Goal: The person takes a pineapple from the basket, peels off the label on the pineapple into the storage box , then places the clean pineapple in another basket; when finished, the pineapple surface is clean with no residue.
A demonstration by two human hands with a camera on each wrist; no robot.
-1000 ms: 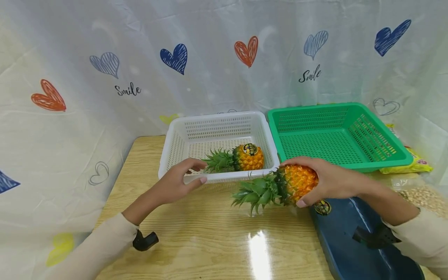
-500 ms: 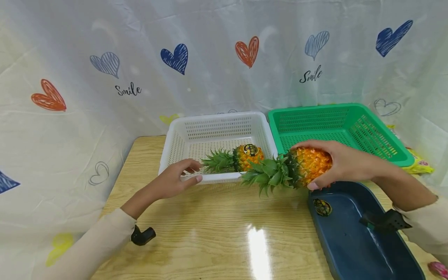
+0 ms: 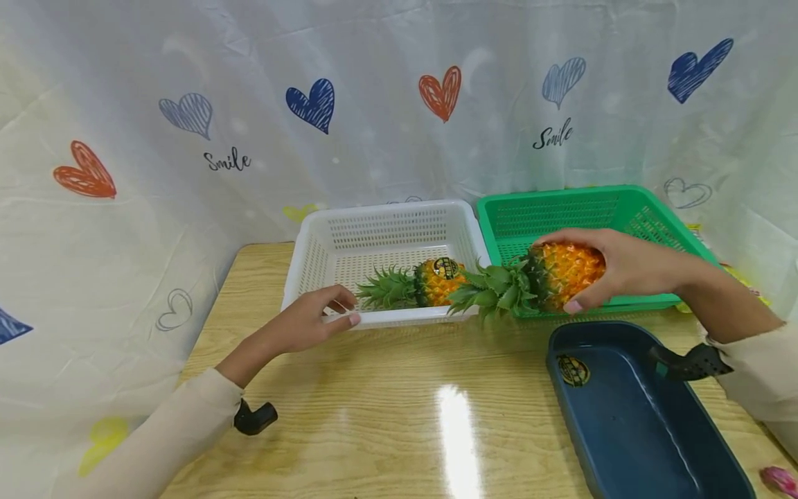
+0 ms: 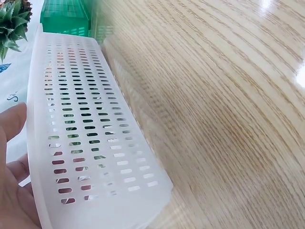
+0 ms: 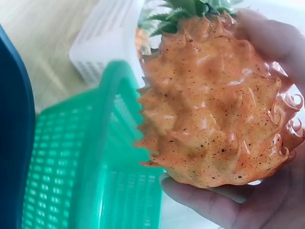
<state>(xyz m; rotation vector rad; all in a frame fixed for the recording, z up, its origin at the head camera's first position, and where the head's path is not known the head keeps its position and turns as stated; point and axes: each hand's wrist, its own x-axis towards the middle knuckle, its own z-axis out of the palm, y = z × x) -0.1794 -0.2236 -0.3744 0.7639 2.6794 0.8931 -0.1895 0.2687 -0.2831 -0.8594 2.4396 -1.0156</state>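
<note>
My right hand (image 3: pixel 630 267) grips a small orange pineapple (image 3: pixel 570 270) by its body, thumb on the near side and fingers on the far side. It is held on its side over the front of the green basket (image 3: pixel 654 305), its green crown pointing left. The crown overlaps the right end of a second pineapple (image 3: pixel 433 284), which lies in the white basket (image 3: pixel 296 277) and bears a black and yellow label. My left hand (image 3: pixel 308 319) rests at the white basket's front rim, fingers loosely bent over it. In the left wrist view the thumb (image 4: pixel 14 119) lies right at the rim.
A dark blue tray (image 3: pixel 614 416) stands at the front right, with a round black and yellow label (image 3: pixel 572 371) at its corner. A pink item (image 3: pixel 779 479) shows at the right edge. Yellow packaging sits behind the green basket. A heart-printed curtain (image 3: pixel 374 138) backs the wooden table (image 3: pixel 349 416).
My right hand has carried the pineapple up, away and to the right, from above the tray's corner to over the green basket. The left hand has drawn slightly left along the rim.
</note>
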